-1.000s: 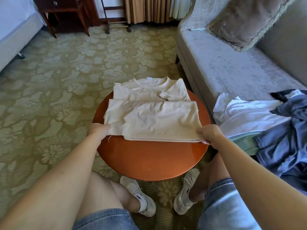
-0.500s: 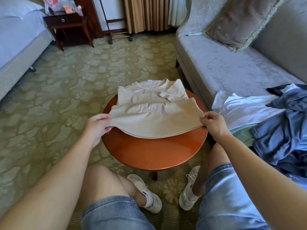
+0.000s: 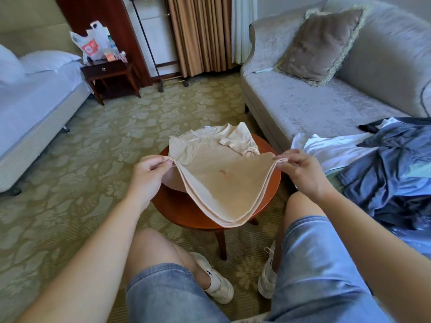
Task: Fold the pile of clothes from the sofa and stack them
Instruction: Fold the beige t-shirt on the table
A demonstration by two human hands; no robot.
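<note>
Centre frame: left hand point(image 3: 149, 170) and right hand point(image 3: 298, 170) each pinch a near corner of the beige shirt point(image 3: 224, 173), sagging over the table point(image 3: 175, 203) | fold apparently half done | right edge: pile point(image 3: 384, 171) on sofa point(image 3: 303, 108) unfolded, no stack visible.

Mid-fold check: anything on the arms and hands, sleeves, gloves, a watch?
No sleeve shows on the left arm or right arm; both are bare to the frame edge. The left hand and right hand wear no gloves, and neither wrist shows a watch or band.
</note>
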